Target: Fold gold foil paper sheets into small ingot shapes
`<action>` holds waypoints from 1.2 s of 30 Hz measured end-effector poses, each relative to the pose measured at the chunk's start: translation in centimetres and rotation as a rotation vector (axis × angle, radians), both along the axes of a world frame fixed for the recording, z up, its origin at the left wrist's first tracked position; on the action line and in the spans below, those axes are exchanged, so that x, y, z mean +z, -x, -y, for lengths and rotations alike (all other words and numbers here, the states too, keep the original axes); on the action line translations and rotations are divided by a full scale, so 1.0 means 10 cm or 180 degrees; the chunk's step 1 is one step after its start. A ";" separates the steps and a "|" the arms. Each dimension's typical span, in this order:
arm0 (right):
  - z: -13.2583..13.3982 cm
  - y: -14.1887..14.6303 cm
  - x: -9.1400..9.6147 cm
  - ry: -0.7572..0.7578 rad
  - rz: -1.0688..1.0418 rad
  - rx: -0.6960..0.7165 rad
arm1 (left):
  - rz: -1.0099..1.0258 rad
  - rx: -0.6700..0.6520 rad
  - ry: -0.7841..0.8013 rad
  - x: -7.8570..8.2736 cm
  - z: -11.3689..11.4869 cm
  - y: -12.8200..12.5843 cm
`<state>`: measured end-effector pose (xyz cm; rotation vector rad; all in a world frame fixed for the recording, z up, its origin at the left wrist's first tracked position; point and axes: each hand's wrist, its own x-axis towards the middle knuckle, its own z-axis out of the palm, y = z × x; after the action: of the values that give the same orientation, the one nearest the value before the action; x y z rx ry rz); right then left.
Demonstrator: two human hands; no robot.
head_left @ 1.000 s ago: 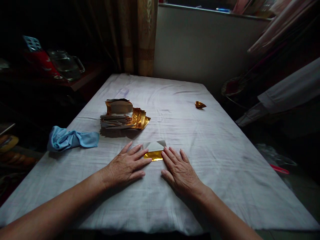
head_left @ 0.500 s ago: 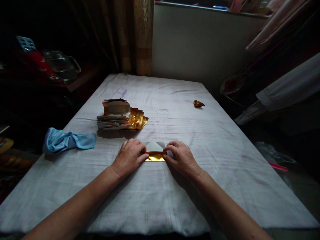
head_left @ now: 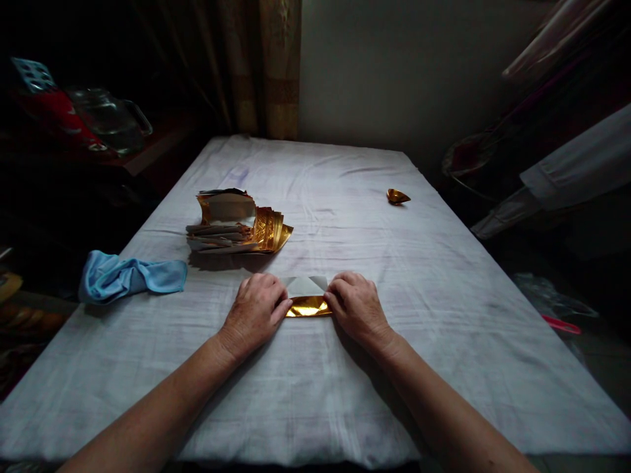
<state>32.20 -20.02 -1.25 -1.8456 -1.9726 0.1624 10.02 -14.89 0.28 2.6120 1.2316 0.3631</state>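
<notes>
Between my hands lies a sheet of gold foil paper (head_left: 309, 306), its near edge folded into a shiny gold strip and its pale grey back showing beyond, with slanting folds at the far corners. The left end is pinched by my left hand (head_left: 256, 309), thumb along the gold strip. My right hand (head_left: 359, 307) grips the right end, fingers bent over it. Farther back on the left sits a stack of gold foil paper (head_left: 231, 223), grey backs and gold faces showing. A small folded gold paper piece with a pointed end (head_left: 397, 196) rests at the far right.
A white cloth covers the table (head_left: 345, 394). A crumpled blue cloth (head_left: 133, 277) lies near its left edge. Beyond that edge, a glass jug (head_left: 111, 121) stands on a dark surface. White fabric (head_left: 576, 157) hangs at the right, above a pink-handled object (head_left: 560, 324).
My fingers have shifted slightly at the ends of the paper, and more of its far corners shows. The camera view has tilted down a little.
</notes>
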 end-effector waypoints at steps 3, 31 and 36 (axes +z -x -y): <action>0.03 0.00 0.02 -0.0040 -0.0178 0.0052 | -0.0014 0.0004 -0.0062 0.01 0.00 0.00; 0.20 0.26 -0.02 -0.0019 -0.0235 -0.0334 | 0.0407 -0.0036 0.0204 -0.06 0.03 0.01; 0.25 0.13 -0.05 -0.0001 -0.0309 -0.0403 | 0.0416 0.0001 0.0286 -0.05 0.02 0.01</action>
<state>30.88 -22.53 -1.72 -1.9184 -1.7853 0.2090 9.94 -15.14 -0.19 2.4705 1.1773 0.4596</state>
